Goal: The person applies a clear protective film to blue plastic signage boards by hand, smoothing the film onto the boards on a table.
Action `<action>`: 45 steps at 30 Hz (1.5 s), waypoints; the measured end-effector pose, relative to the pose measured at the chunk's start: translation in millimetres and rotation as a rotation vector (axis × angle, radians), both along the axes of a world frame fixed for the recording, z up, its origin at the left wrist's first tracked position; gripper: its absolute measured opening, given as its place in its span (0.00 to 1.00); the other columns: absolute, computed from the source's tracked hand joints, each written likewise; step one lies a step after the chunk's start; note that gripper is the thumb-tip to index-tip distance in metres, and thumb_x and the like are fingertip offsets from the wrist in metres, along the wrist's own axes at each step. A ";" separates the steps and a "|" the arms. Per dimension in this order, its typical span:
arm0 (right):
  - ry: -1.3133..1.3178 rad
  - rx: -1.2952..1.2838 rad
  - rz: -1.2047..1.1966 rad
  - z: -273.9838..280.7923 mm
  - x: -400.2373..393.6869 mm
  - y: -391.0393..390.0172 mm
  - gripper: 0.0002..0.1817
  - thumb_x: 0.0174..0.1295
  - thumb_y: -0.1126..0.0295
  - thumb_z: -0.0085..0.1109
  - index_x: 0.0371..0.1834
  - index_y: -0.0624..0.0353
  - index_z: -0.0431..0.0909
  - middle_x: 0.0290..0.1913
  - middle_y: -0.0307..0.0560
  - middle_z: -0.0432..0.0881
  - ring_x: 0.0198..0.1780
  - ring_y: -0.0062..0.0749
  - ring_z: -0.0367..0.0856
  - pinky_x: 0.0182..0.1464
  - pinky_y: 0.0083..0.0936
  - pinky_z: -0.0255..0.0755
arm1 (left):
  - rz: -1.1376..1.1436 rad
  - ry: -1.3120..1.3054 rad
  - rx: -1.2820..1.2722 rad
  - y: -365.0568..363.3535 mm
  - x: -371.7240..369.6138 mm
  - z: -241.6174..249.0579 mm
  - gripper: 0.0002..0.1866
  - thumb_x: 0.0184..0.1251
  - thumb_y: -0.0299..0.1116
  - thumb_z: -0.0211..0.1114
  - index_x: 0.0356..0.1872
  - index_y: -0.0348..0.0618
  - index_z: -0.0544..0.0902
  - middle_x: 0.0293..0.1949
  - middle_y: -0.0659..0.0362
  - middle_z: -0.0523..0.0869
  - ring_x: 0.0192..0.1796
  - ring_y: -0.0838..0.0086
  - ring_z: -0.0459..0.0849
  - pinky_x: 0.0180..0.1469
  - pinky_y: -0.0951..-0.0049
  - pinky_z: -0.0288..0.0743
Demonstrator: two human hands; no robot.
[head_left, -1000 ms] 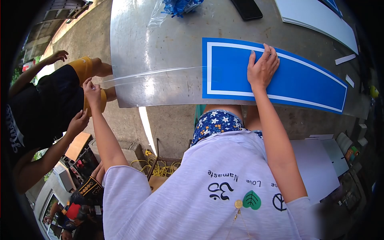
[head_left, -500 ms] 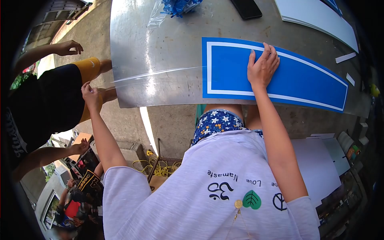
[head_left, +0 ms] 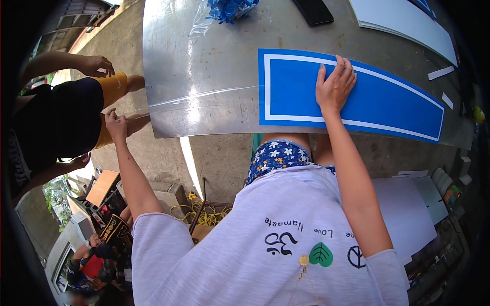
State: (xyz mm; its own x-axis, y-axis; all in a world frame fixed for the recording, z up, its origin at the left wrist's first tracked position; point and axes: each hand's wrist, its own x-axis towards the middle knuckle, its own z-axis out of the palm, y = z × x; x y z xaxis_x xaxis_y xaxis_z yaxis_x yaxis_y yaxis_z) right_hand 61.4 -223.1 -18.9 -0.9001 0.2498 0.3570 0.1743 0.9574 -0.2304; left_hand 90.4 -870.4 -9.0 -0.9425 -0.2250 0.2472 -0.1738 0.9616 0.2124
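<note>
A blue sign panel with a white border line lies on the metal table near its front edge. My right hand rests flat on the panel, fingers stretched out and thumb apart. Out past the table's left edge, my left hand pinches the end of a clear plastic strip. The strip runs taut and narrow from there across the table to the panel's left end. Whether it is stuck to the panel there cannot be made out.
The metal table bears crumpled blue plastic strips, a black phone, white sheets and small white offcuts. Another person in yellow shorts stands close by on the left. Yellow cord lies on the floor.
The person at the left has shifted, with their lower hand drawn back leftward. My hands, the panel and the strip have hardly moved.
</note>
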 end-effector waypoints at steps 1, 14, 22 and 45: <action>-0.001 0.001 -0.001 0.0 0.1 -0.2 0.27 0.66 0.55 0.54 0.65 0.53 0.62 0.63 0.52 0.65 0.69 0.49 0.61 0.73 0.55 0.49 | 0.000 0.000 -0.001 1.1 0.4 2.1 0.07 0.53 0.23 0.60 0.26 0.29 0.72 0.52 0.47 0.80 0.45 0.55 0.81 0.44 0.64 0.74; -0.005 0.001 -0.010 0.5 1.5 0.7 0.27 0.66 0.54 0.53 0.65 0.53 0.63 0.63 0.52 0.65 0.69 0.48 0.60 0.73 0.53 0.48 | 0.190 -0.037 0.016 -63.8 39.4 48.6 0.12 0.56 0.23 0.63 0.41 0.32 0.83 0.39 0.56 0.84 0.37 0.72 0.84 0.39 0.73 0.76; 0.043 -0.041 0.011 4.6 2.7 7.4 0.28 0.67 0.54 0.54 0.66 0.53 0.63 0.64 0.52 0.65 0.69 0.48 0.60 0.74 0.53 0.48 | -0.061 0.120 0.791 51.2 40.5 194.7 0.05 0.66 0.21 0.57 0.39 0.31 0.79 0.45 0.54 0.85 0.35 0.81 0.82 0.38 0.83 0.78; -0.429 -1.669 1.099 186.9 126.5 -155.9 0.29 0.69 0.74 0.55 0.70 0.60 0.54 0.59 0.52 0.69 0.54 0.28 0.76 0.59 0.26 0.72 | -0.715 0.410 0.762 316.6 105.0 259.7 0.07 0.58 0.21 0.59 0.36 0.37 0.72 0.50 0.49 0.82 0.48 0.66 0.81 0.55 0.67 0.72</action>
